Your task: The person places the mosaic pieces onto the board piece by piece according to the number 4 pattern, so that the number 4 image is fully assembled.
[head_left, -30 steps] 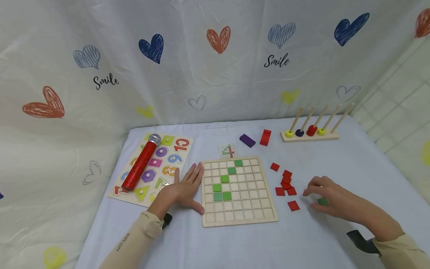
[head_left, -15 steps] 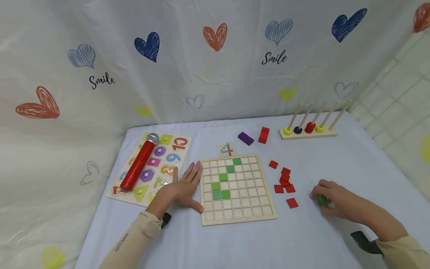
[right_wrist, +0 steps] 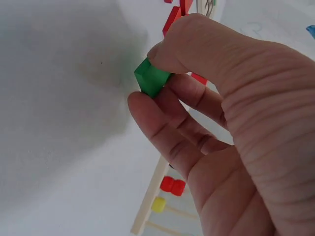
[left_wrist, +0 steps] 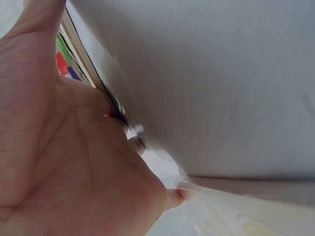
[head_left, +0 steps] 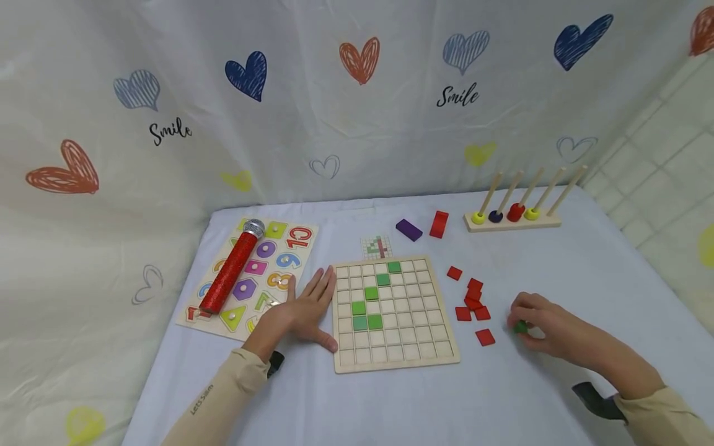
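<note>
Between the thumb and fingers of my right hand (head_left: 549, 325) a small green tile (right_wrist: 153, 77) is pinched, just over the white cloth. Loose red square tiles (head_left: 485, 337) lie left of that hand, several of them overlapping. My left hand (head_left: 307, 316) lies with fingers spread, thumb and fingertips touching the left edge of the wooden grid board (head_left: 409, 337). Several green tiles (head_left: 375, 321) sit in the board's cells, mostly in a diagonal run. In the left wrist view, the palm (left_wrist: 83, 147) fills the left side and the fingertips are largely hidden.
A small pattern card (head_left: 377, 248) lies behind the board. Beyond are a purple block (head_left: 409, 230), red pieces (head_left: 439, 224) and a peg stand with beads (head_left: 513, 227). At left, a red microphone (head_left: 230, 272) rests on a number-and-shape puzzle (head_left: 243, 290).
My right hand has closed its fingers on the green tile, lifted it off the cloth and shifted slightly left. The left hand stays at the board's edge.
</note>
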{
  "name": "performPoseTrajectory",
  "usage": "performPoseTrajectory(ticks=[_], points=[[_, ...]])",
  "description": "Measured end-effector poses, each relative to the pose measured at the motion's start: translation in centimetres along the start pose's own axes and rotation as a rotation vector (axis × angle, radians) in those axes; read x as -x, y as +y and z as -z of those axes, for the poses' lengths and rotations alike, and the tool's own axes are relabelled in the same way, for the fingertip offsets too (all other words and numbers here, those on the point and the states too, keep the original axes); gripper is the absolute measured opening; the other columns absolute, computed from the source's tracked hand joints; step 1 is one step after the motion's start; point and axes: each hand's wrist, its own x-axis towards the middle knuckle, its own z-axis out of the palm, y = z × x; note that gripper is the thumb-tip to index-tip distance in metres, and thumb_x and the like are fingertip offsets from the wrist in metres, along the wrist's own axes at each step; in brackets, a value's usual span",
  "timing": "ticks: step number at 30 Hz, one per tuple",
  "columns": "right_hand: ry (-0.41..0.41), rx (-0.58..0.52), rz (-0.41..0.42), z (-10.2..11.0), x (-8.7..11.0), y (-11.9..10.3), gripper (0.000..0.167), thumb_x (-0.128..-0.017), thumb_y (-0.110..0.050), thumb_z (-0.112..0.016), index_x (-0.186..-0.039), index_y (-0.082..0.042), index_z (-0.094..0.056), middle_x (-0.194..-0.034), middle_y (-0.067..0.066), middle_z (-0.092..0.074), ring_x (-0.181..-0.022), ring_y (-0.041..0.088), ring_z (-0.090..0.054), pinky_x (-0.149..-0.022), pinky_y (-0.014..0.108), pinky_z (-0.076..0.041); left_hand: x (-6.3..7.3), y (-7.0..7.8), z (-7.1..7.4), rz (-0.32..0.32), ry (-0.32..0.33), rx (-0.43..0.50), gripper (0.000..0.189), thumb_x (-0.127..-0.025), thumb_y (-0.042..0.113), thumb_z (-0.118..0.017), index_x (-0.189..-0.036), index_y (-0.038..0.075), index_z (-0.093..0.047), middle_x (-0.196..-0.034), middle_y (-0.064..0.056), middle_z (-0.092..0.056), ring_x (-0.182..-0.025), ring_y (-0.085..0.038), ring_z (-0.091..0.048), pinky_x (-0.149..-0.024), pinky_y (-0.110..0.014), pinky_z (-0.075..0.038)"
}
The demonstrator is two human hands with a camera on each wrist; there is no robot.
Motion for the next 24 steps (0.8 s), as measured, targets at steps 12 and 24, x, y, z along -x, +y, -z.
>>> performPoseTrajectory(ticks=[12,24], points=[[0.05,-0.008,0.071,-0.5,-1.3,-2.2,0.035,-0.077,-0.009,-0.096,-0.098,-0.028,-0.074,-0.11,-0.005,-0.062,-0.099,0.013,-0.06,-0.078,0.021,-0.063,0.1,0.0,-0.3,-0.005,0.016,-0.011,0.156,-0.07,0.077,-0.086,-0.171,0.014,0.015,-0.179,0.0,0.026,-0.168,-0.026,0.024,-0.12,-0.075,0.029],[0.048,0.0,0.159,-0.2,-3.8,-4.7,0.033,-0.081,-0.008,-0.093,-0.101,-0.026,-0.075,-0.113,-0.005,-0.061,-0.103,0.013,-0.057,-0.081,0.022,-0.063,0.2,-0.1,-0.2,-0.02,0.005,-0.013,0.156,-0.07,0.078,-0.085,-0.171,0.014,0.017,-0.179,-0.002,0.028,-0.167,-0.027,0.025,-0.121,-0.076,0.026]])
